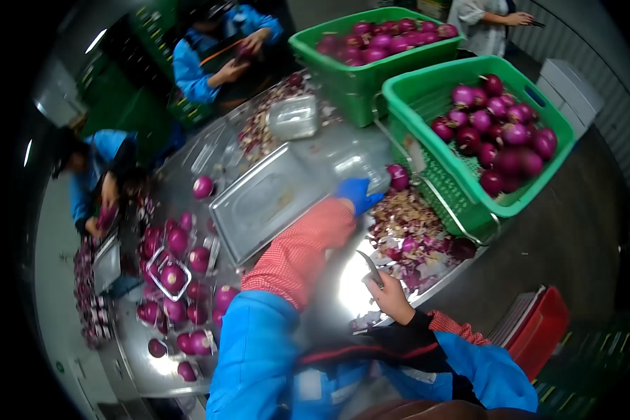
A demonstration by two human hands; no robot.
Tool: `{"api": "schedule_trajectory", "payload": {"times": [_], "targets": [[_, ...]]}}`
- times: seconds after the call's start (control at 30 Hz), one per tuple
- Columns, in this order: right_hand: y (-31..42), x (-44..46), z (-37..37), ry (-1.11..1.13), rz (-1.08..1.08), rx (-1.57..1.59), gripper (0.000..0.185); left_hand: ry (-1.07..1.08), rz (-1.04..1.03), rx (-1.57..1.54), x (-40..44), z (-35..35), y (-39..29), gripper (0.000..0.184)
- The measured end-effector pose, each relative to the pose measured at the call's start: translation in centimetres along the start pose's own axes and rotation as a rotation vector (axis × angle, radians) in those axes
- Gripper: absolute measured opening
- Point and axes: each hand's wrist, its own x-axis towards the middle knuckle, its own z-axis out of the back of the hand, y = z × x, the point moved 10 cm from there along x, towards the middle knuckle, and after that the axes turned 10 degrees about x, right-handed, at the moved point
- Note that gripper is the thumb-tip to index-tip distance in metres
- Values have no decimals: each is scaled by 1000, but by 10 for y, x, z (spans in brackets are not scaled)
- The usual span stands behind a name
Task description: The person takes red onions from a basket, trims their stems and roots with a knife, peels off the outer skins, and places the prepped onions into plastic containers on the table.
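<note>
Through the head camera I take the shallow metal tray [259, 203] as my landmark; it lies at a slant on the steel table [136, 357]. The left hand [359, 196], in a blue glove below a red checked sleeve, is just right of the tray, and its forearm crosses in front of the tray's lower right part. I can't make out whether those fingers grip anything. Near them, farther right of the tray, sits a loose red onion [399, 177], with onion skins [406, 231] heaped below it.

The right hand [392, 297], bare, is below and right of the tray, closed around a small curved-blade knife [372, 269] whose blade points up toward the tray.

Above and right of the tray I see two green crates, a nearer one [444, 192] and a farther one [353, 87], both holding red onions. A clear plastic container [292, 115] rests just above the tray. Left of the tray, more onions [171, 278] are grouped, some in clear packs. Beyond the tray, two people in blue, one upper [192, 66] and one farther left [80, 196], each handle an onion.
</note>
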Motion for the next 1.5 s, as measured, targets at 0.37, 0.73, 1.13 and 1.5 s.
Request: {"api": "schedule_trajectory", "payload": {"times": [0.37,0.73,1.13,1.5], "targets": [[1,-15,84,-120,-161,242,21,38,87,202,19,1,-2,41],[25,-14,93,-123,-206,316,14,-219,-31,220,5,35,-9,30],[-2,-18,64,-43,-208,248,14,-267,97,21,-35,57,3,15],[-7,-26,83,-176,-231,373,15,-340,137,-147,-7,41,8,20]]}}
